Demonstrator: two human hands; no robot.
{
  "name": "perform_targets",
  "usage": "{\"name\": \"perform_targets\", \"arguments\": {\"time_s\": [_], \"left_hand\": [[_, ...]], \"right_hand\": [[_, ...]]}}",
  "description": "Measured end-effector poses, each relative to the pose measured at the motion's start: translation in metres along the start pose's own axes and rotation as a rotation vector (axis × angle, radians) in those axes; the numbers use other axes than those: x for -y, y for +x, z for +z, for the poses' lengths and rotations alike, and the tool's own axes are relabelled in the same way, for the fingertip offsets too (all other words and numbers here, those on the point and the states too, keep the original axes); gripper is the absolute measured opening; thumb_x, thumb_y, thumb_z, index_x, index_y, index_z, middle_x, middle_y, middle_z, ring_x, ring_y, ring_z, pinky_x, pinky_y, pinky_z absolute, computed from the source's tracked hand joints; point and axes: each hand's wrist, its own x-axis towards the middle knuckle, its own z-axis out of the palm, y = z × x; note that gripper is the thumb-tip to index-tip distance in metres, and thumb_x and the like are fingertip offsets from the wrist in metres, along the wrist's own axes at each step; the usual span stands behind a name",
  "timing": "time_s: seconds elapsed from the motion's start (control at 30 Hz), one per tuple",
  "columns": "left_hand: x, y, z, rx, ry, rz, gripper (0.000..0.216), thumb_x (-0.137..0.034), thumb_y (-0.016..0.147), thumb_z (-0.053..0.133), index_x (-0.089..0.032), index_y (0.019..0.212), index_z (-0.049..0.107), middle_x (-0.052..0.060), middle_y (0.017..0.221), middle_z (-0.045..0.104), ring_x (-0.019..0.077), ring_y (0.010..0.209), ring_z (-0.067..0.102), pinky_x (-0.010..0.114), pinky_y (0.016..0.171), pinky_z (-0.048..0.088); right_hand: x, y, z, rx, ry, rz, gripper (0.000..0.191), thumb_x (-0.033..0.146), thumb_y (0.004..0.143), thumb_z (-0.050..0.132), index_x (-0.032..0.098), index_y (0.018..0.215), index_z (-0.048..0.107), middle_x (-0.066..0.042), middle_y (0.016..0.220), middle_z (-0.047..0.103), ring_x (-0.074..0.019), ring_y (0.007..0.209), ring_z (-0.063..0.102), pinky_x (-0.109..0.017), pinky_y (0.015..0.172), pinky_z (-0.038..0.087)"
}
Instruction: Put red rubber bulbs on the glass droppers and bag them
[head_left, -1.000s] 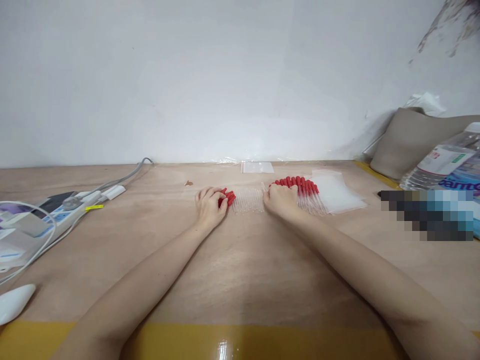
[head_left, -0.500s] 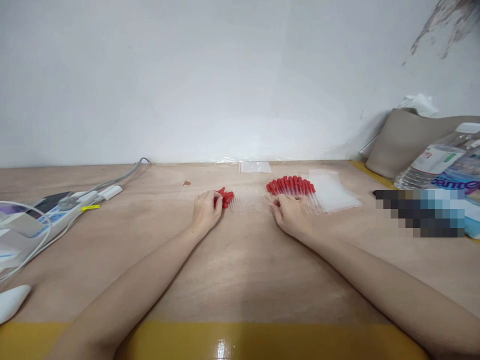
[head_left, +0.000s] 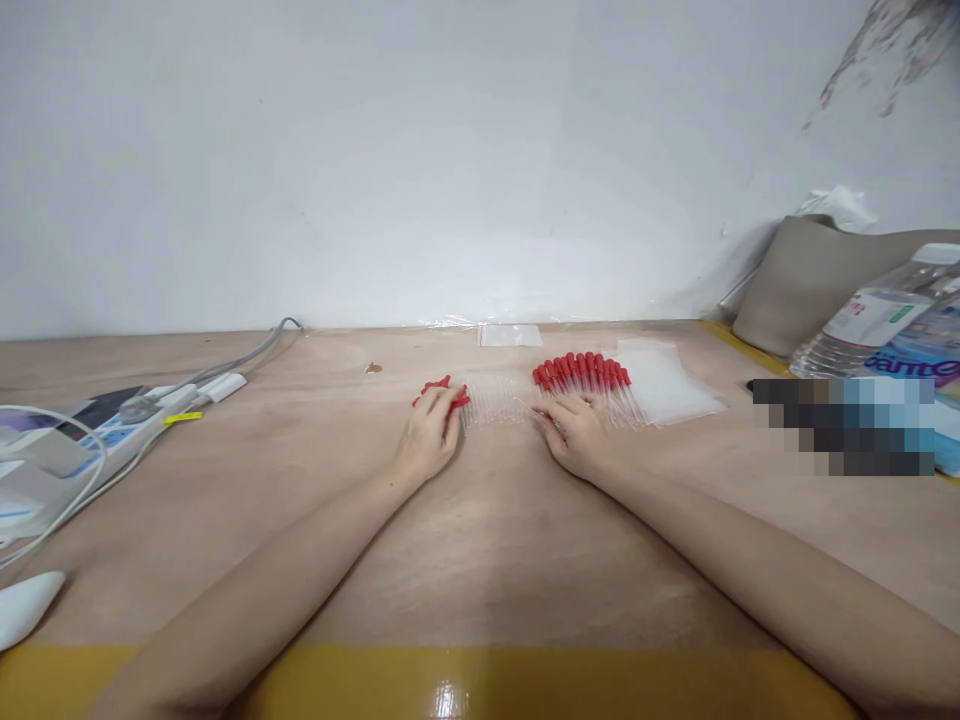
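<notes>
My left hand (head_left: 430, 437) rests over a small pile of red rubber dropper bulbs (head_left: 436, 384), its fingers slightly apart and touching them; the fingertips are partly hidden. Right of the pile, several clear glass dropper tubes (head_left: 493, 401) lie side by side on the table. My right hand (head_left: 577, 432) is at the right end of these tubes, thumb and forefinger closed together on what looks like a thin glass tube, hard to make out. Just beyond it, several droppers with red bulbs (head_left: 583, 372) lie in a fanned row, bulbs toward the wall.
Clear plastic bags (head_left: 667, 380) lie right of the droppers, and a small zip bag (head_left: 510, 335) lies by the wall. A power strip (head_left: 112, 440) with cables is on the left. Bottles (head_left: 862, 320) and a grey rolled sheet (head_left: 787, 280) stand at the right.
My left hand has shifted right and nearer to me, uncovering more of the red bulbs. My right hand has barely moved; its fingertips are slightly lower.
</notes>
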Motion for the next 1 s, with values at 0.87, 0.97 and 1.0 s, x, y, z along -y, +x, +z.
{"name": "perform_targets", "arguments": {"time_s": [0.87,0.97,1.0], "left_hand": [[-0.012,0.003,0.006,0.205,-0.308,0.107,0.015,-0.025,0.086,0.05,-0.017,0.092,0.061,0.004,0.084,0.066,0.0134,0.075,0.061,0.024,0.067,0.048],[-0.013,0.002,0.006,0.207,-0.317,0.121,0.016,-0.026,0.087,0.048,-0.017,0.089,0.062,0.004,0.08,0.065,0.0135,0.072,0.06,0.024,0.064,0.047],[-0.013,0.002,0.006,0.209,-0.316,0.129,0.016,-0.026,0.087,0.048,-0.017,0.088,0.062,0.004,0.079,0.065,0.0135,0.071,0.06,0.024,0.064,0.047]], "right_hand": [[-0.003,0.006,0.014,0.029,0.243,-0.283,0.021,0.016,0.085,0.046,0.022,0.096,0.063,-0.002,0.084,0.065,-0.0126,0.076,0.055,-0.032,0.075,0.033],[-0.007,0.008,0.013,0.07,0.209,-0.321,0.027,0.011,0.084,0.043,0.023,0.099,0.062,-0.002,0.086,0.065,-0.0126,0.076,0.055,-0.034,0.075,0.031],[-0.007,0.009,0.013,0.084,0.197,-0.333,0.028,0.011,0.084,0.043,0.024,0.099,0.063,-0.002,0.086,0.065,-0.0124,0.075,0.055,-0.034,0.075,0.03]]}}
